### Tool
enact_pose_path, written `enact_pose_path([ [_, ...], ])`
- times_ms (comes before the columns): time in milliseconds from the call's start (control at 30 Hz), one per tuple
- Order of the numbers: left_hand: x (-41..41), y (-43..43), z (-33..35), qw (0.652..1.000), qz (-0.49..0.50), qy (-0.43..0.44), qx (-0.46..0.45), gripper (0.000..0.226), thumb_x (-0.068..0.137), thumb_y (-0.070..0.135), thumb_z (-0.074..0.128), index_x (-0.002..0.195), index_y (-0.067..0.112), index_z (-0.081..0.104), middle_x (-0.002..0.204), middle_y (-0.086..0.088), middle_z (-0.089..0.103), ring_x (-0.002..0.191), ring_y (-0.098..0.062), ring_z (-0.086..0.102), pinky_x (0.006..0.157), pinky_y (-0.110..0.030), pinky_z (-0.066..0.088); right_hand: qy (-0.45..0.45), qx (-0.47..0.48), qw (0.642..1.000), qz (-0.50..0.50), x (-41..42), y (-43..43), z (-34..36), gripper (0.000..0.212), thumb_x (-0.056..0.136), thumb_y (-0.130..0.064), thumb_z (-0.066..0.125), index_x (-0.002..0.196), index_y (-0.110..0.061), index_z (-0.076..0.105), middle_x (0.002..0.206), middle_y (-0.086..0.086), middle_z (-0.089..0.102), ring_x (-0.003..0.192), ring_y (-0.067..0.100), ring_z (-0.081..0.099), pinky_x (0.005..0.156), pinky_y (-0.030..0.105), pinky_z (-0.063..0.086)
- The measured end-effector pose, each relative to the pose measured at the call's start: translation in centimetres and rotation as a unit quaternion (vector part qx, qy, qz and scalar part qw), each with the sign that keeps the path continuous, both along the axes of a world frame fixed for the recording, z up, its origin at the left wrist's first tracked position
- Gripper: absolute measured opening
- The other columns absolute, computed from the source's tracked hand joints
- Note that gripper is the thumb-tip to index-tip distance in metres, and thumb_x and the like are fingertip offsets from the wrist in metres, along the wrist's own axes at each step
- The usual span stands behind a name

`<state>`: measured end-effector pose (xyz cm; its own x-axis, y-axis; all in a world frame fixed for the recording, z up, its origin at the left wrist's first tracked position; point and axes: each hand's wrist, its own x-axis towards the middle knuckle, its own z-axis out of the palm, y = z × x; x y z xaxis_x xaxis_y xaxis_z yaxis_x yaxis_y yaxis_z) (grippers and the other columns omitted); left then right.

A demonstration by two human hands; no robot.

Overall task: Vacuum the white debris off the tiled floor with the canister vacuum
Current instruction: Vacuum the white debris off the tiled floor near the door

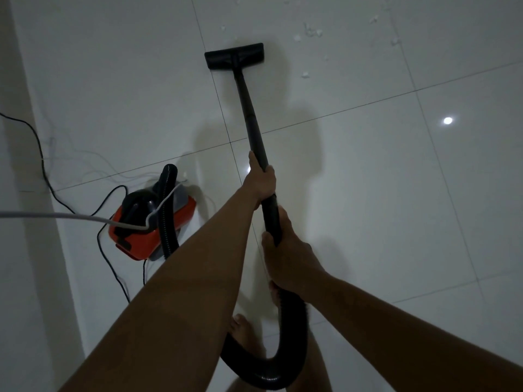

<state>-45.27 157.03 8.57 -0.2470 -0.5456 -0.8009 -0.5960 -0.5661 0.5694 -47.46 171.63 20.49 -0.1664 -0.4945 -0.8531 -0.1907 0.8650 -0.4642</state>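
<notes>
A black vacuum wand [249,108] runs from my hands out to a flat black floor nozzle [234,56] lying on the white tiled floor [368,179]. My left hand [261,181] grips the wand higher up. My right hand [288,257] grips its lower end, where the ribbed black hose [285,349] begins. White debris [311,32] lies scattered beyond and to the right of the nozzle, with one bit [305,75] close to its right. The red and black canister vacuum [152,222] stands at the left.
A white wall [28,250] runs along the left side. A black power cord [45,171] snakes from the wall to the canister, and a white cable [70,215] crosses over it. The hose loops under my arms near my bare foot [246,332].
</notes>
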Motion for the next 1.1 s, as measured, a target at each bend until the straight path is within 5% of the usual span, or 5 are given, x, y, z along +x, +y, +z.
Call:
enact_pose_path([
  [300,-1.3,-1.4,1.7,1.0,0.003,-0.011,0.001,0.071,0.106,0.027,0.035,0.156,0.032,-0.016,0.104,-0.014,0.058,0.071,-0.016,0.054,0.064,-0.03,0.048,0.011,0.004,1.0,0.024,-1.7,-1.3,0.9,0.063,0.109,-0.042,0.035,0.158,-0.053,-0.002,0.09,0.003,0.067,0.061,0.017,0.069,0.061,0.035,0.062],
  [467,-2.1,-1.0,3.1,1.0,0.011,-0.006,0.012,0.071,0.106,0.026,0.034,0.156,0.031,-0.016,0.094,-0.005,0.055,0.074,-0.017,0.054,0.074,-0.035,0.05,-0.009,-0.009,1.0,0.016,-2.9,-1.0,2.0,0.061,0.11,-0.037,0.036,0.159,-0.05,0.001,0.082,0.005,0.065,0.05,0.014,0.063,0.047,0.026,0.054],
  [600,-2.1,-1.1,3.2,1.0,0.008,-0.01,0.017,0.071,0.106,0.027,0.033,0.155,0.033,-0.017,0.095,-0.003,0.054,0.081,-0.019,0.057,0.082,-0.039,0.051,-0.003,-0.004,0.999,0.036,-2.8,-1.2,2.0,0.063,0.11,-0.041,0.035,0.159,-0.05,-0.002,0.086,0.004,0.067,0.062,0.019,0.065,0.073,0.043,0.064],
  [867,-2.4,-4.2,2.3,1.0,-0.009,-0.024,0.006,0.071,0.106,0.028,0.034,0.155,0.033,-0.018,0.104,-0.008,0.058,0.08,-0.019,0.057,0.091,-0.043,0.052,0.008,-0.006,0.999,0.049,-3.0,-4.4,0.6,0.06,0.108,-0.049,0.033,0.156,-0.056,-0.003,0.103,-0.002,0.07,0.078,0.019,0.07,0.085,0.046,0.061],
  [1100,-3.3,-8.7,1.2,0.999,-0.009,-0.036,0.005,0.071,0.106,0.029,0.033,0.154,0.033,-0.019,0.086,-0.003,0.054,0.073,-0.017,0.055,0.07,-0.031,0.047,-0.004,-0.001,1.0,0.027,-3.6,-8.6,-1.1,0.061,0.109,-0.046,0.035,0.157,-0.055,-0.003,0.102,-0.001,0.07,0.074,0.019,0.073,0.075,0.043,0.065],
])
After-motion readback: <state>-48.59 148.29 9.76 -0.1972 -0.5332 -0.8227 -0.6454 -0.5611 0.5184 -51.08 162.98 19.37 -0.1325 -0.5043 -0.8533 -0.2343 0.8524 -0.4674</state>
